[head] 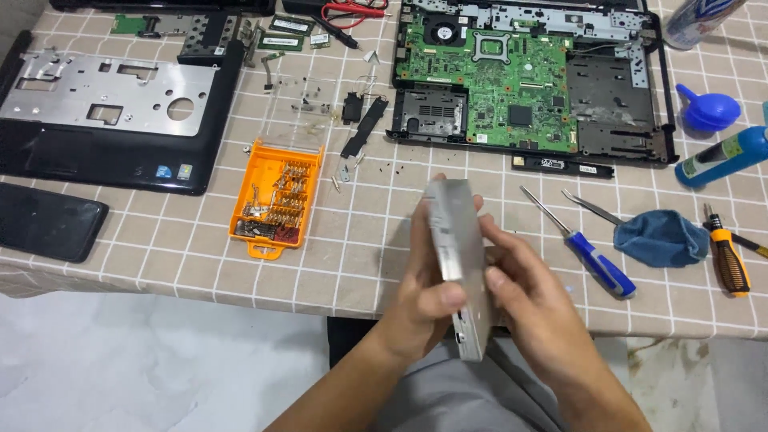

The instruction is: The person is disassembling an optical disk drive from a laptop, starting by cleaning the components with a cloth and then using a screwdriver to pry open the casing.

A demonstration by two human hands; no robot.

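Both hands hold a flat grey metal drive [461,256] on edge above the table's near edge. My left hand [424,292] grips it from the left, thumb across its face. My right hand [528,300] clasps its right side, fingers wrapped behind. An opened laptop base with a green circuit board [500,76] lies at the far side of the checked tablecloth [160,248].
An orange screwdriver-bit case [276,204] sits left of the hands. A black laptop palmrest cover [112,112] and a dark phone [48,220] lie at the left. A blue-handled screwdriver [588,252], tweezers, a blue cloth [660,238], an orange-handled screwdriver [728,260], a blue blower and a bottle lie at the right.
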